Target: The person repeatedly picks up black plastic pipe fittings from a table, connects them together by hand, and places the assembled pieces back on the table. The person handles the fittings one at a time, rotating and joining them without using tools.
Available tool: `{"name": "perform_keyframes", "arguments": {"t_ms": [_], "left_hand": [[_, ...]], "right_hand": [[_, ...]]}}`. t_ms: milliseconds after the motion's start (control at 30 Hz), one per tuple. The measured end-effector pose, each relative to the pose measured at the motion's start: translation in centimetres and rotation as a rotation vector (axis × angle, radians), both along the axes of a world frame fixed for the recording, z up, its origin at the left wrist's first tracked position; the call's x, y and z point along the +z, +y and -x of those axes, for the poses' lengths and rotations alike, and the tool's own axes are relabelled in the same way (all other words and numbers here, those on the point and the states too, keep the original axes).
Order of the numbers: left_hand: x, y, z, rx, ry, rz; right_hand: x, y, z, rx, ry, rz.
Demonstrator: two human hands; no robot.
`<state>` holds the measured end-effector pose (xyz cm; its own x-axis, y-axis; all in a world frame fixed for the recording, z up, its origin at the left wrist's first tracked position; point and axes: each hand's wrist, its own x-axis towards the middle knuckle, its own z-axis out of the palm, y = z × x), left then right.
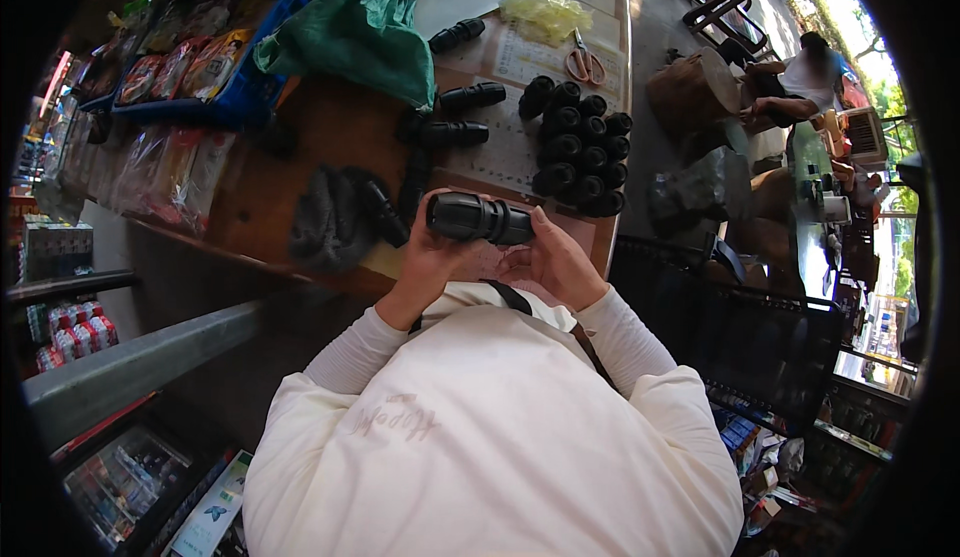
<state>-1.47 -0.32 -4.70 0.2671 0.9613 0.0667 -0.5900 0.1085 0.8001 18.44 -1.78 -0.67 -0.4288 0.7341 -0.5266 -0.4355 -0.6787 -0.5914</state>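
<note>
In front of my chest I hold a black ribbed cylinder (478, 218) sideways in both hands; it resembles a plastic pipe coupling. My left hand (428, 262) is wrapped around its thicker left end. At the other end, my right hand (562, 263) grips with the thumb on top, its fingers partly hidden below. More black cylinders (472, 97) of the same look lie loose on the table (480, 175) beyond my hands. Several others stand close together in rows (590, 152) to the right. A dark grey cloth (325, 219) lies left of my left hand.
Orange-handled scissors (585, 60) lie near a pile of pale yellow plastic pieces (545, 17). A green plastic bag (360, 32) sits at the far left, beside a blue crate (215, 102) of packaged goods. A person (800, 82) sits beyond the table's right edge.
</note>
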Motion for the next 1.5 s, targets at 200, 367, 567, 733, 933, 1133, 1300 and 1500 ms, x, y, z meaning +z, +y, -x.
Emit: {"name": "perform_keyframes", "arguments": {"t_ms": [200, 367, 567, 733, 933, 1133, 1300, 1500], "left_hand": [[2.3, 1.2, 2.4, 0.065, 0.472, -0.307], [4.0, 1.0, 2.1, 0.015, 0.917, -0.480], [3.9, 0.6, 0.8, 0.157, 0.996, -0.554], [4.0, 0.6, 1.4, 0.012, 0.846, -0.366], [4.5, 0.6, 1.6, -0.081, 0.876, -0.276], [3.1, 0.0, -0.1, 0.084, 1.044, -0.586], [2.0, 0.4, -1.3, 0.201, 1.274, -0.741], [1.9, 1.5, -0.8, -0.021, 1.044, -0.497]], "right_hand": [[0.9, 1.2, -1.5, 0.007, -0.356, -0.310], [0.8, 1.9, -1.8, 0.094, -0.515, -0.406], [0.9, 2.1, -1.3, 0.105, -0.604, -0.428], [0.7, 2.0, -1.6, 0.123, -0.602, -0.747], [0.5, 1.5, -1.6, 0.097, -0.560, -0.738], [0.6, 1.6, -1.0, 0.021, -0.538, -0.379], [0.5, 2.4, -0.7, -0.076, -0.659, -0.426], [-0.7, 2.2, -1.2, -0.145, -0.565, -0.336]]}}
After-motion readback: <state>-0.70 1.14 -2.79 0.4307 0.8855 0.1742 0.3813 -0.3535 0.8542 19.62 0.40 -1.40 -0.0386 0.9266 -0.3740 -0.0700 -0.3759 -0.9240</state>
